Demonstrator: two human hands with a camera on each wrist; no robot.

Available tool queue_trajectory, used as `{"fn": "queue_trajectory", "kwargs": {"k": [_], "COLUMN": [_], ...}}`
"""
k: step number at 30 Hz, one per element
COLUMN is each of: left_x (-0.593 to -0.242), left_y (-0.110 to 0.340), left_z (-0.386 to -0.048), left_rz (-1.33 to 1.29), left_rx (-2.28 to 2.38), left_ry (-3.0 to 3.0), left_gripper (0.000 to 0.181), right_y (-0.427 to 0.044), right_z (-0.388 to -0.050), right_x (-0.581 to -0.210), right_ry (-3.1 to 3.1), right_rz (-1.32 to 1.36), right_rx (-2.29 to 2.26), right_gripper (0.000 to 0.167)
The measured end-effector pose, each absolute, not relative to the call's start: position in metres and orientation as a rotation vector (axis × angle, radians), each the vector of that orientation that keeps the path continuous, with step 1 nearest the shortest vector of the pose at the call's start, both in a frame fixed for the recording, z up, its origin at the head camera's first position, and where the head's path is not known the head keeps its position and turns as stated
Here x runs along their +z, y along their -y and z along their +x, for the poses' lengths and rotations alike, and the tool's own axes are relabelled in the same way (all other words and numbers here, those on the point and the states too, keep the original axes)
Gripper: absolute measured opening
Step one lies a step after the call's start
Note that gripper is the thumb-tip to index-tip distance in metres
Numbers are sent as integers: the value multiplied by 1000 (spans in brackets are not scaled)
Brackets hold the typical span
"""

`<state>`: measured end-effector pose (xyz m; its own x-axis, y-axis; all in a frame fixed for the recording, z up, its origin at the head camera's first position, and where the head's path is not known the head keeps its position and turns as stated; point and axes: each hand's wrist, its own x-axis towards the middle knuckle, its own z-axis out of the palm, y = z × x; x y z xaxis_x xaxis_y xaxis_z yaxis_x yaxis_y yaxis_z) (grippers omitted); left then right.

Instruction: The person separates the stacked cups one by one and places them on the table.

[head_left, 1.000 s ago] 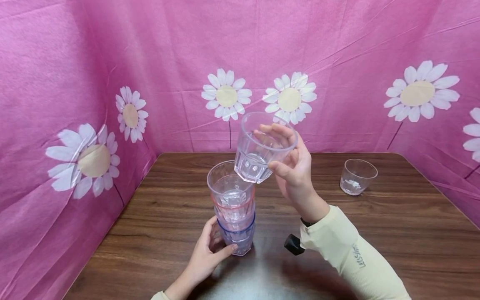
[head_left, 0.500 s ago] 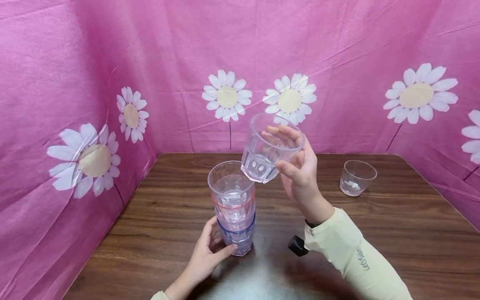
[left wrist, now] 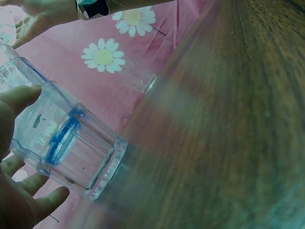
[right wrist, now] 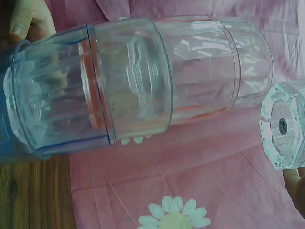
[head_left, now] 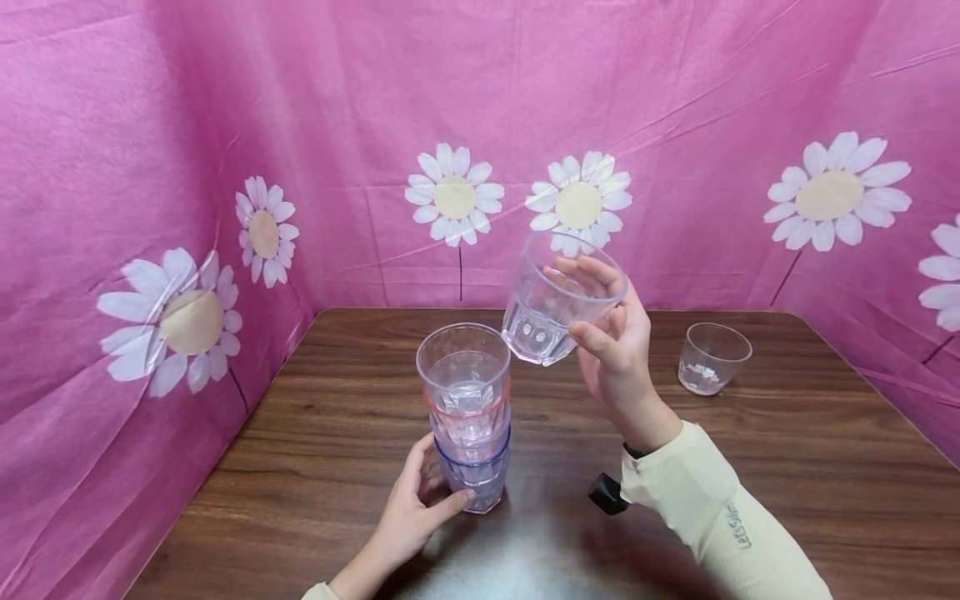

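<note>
A stack of nested clear cups (head_left: 468, 417), with red and blue rims among them, stands upright on the table. My left hand (head_left: 416, 504) grips the lowest part of the stack from the left, its thumb across the front; the left wrist view shows the thumb and fingers around the lower cup (left wrist: 71, 138). Raised above the table, just right of the stack's top, my right hand (head_left: 618, 358) holds a clear cup (head_left: 558, 308) by its right side, tilted. In the right wrist view that cup's faceted base (right wrist: 283, 125) is apart from the stack (right wrist: 138, 81).
Another clear cup (head_left: 712, 358) stands at the back right of the wooden table (head_left: 337, 392). A black block-shaped object (head_left: 607, 493) shows beside my right sleeve. Pink cloth with white flowers (head_left: 322, 100) hangs behind and along both sides.
My right hand has moved to the right with its cup, away from above the stack's opening. The left hand and the stack have stayed in place.
</note>
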<state>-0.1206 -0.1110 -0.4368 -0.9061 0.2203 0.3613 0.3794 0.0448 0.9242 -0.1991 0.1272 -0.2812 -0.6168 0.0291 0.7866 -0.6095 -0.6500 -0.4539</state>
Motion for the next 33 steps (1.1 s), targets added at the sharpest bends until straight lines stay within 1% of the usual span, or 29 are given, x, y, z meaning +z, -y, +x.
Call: {"fn": "queue_trajectory", "kwargs": {"k": [16, 26, 33], "left_x": [-439, -439, -439], "left_y": [110, 110, 110], "left_z": [-122, -121, -122], "left_rz": [-628, -601, -633], "left_rx": [-2005, -2016, -2002], "left_ry": [2182, 2194, 2176], "left_gripper": [72, 70, 70], "right_y": [-141, -150, -155], "right_z": [-202, -206, -208], "right_x": [-303, -322, -333], "right_ry": [1097, 1198, 1186], "right_rz": [1103, 1033, 994], "right_rx": [2298, 2282, 2313], "right_gripper": [48, 52, 50]}}
